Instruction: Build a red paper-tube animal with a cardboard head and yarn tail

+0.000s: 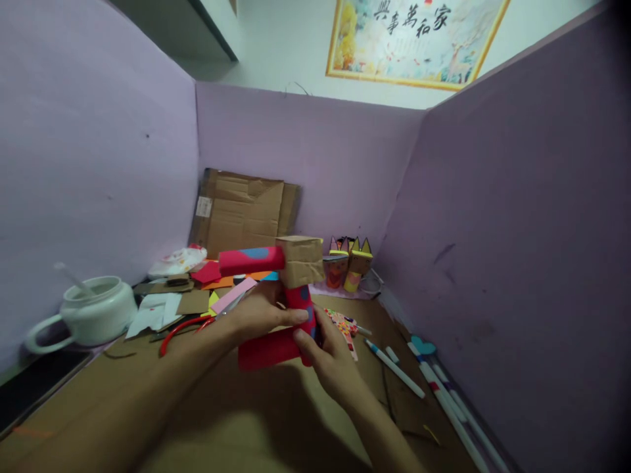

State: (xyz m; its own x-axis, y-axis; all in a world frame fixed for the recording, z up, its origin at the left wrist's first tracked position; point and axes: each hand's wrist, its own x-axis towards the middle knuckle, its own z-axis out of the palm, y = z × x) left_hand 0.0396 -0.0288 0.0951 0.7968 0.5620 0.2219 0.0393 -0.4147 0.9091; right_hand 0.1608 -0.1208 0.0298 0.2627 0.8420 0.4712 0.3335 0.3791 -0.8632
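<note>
In the middle of the head view is a paper craft figure [269, 348] made of red tubes with blue patches. A brown cardboard box [302, 261] sits at its top, and one red tube [251, 260] sticks out leftward beside that box. My left hand [266, 312] grips the figure's upright tube from the left, thumb lying across it. On the other side my right hand [330, 351] is closed round the same tube, its thumb near the lower red tube. Some of the fingers of both hands are hidden behind the figure.
A white mug-like pot [98, 312] stands at the left. Red-handled scissors [182, 328] lie by paper scraps. Folded cardboard [244, 210] leans on the back wall. Small paper figures [348, 266] stand at the back right. Marker pens [397, 371] lie along the right wall.
</note>
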